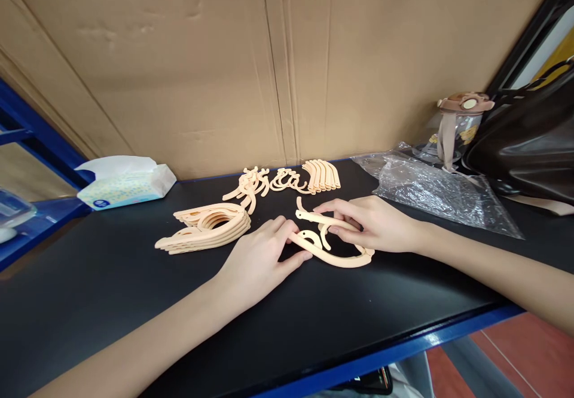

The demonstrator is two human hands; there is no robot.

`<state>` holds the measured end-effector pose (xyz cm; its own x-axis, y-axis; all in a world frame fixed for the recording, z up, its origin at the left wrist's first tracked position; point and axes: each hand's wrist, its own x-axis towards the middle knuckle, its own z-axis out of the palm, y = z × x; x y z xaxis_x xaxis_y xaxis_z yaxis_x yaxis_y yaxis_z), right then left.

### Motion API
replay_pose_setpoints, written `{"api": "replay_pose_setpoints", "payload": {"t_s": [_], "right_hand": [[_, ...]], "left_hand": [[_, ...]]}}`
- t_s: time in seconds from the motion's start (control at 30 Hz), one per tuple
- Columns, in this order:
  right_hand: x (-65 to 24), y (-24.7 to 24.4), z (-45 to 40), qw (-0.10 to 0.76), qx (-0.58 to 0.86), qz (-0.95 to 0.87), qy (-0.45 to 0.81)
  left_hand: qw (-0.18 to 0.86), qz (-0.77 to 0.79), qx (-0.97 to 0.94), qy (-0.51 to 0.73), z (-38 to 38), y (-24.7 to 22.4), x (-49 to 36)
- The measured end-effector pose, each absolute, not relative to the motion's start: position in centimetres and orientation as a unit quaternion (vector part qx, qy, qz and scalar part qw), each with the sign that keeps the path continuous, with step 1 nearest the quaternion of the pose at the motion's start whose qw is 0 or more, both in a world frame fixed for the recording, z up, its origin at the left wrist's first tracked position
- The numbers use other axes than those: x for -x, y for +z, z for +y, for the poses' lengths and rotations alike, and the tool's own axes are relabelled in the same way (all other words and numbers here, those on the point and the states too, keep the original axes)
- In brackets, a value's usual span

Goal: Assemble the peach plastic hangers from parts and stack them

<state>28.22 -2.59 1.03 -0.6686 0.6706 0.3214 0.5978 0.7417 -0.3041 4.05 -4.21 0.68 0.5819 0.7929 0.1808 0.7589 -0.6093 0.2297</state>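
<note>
A peach plastic folding clothes hanger point(337, 260) is held between both hands just above the black tabletop. My left hand point(269, 245) pinches its left end between thumb and fingers. My right hand point(370, 222) grips the hanger's other arm, and its fingers partly cover the join. A small hook piece point(325, 236) shows below the right fingers; whether it is attached I cannot tell. Left of my left hand lies a stack of folded hangers point(206, 227). Behind the hands are a pile of loose hooks point(253, 184) and a row of curved hanger arms point(323, 175).
A tissue pack point(128, 184) stands at the back left. Crumpled clear plastic bags point(430, 192) lie at the right, before a drink bottle point(464, 126) and a dark bag point(529, 141). A cardboard wall point(201, 75) closes off the back; the table's blue edge point(403, 350) runs along the front.
</note>
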Motion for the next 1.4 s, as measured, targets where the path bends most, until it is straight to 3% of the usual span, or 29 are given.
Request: {"api": "replay_pose_setpoints", "payload": {"t_s": [0.23,0.53,1.03,1.4], "right_hand": [[-28.1,1.14,-2.74,0.195,0.347,-0.914,0.075],[-28.08,0.87,-3.04,0.248,0.301,-0.919,0.05],[-27.9,1.44,-3.62,0.274,0.273,-0.922,-0.005],[-27.76,0.83,-3.57,0.21,0.24,-0.946,-0.052]], "left_hand": [[0.058,0.443,-0.883,0.145,-4.28,0.71,-4.13],[0.133,0.502,-0.841,0.153,-4.24,0.99,-4.15],[0.418,0.406,-0.759,0.291,-4.11,0.82,-4.36],[0.507,0.371,-0.712,0.314,-4.31,0.86,-4.73]]}}
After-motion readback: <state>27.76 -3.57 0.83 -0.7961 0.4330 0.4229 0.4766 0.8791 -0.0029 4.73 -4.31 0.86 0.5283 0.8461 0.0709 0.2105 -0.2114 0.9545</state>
